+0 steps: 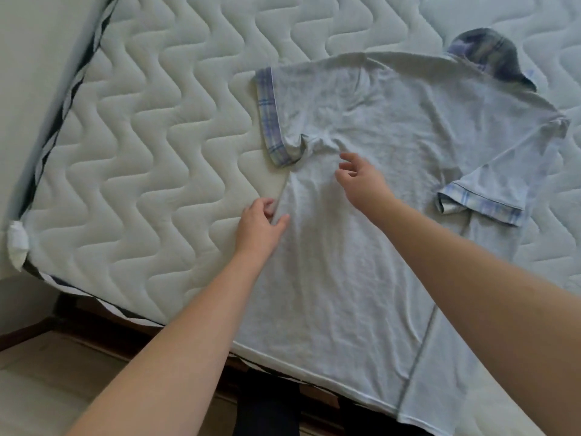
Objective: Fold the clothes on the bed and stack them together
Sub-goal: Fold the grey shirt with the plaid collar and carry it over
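A pale grey polo shirt (pixel 361 262) with blue plaid sleeve cuffs and a plaid collar lies spread face down on the quilted mattress (pixel 141 136), its hem hanging over the near edge. My left hand (pixel 261 225) pinches the shirt's left side seam below the sleeve. Just under the left armpit, my right hand (pixel 361 180) hovers over the bunched fabric, fingers loosely spread and holding nothing. The right sleeve (pixel 481 202) is folded inward over the body.
The mattress's corner (pixel 19 247) sits at the left beside a pale wall. Below the near edge run the dark bed frame (pixel 110 335) and a light floor (pixel 47 388). Bare mattress stretches to the left of the shirt and beyond it.
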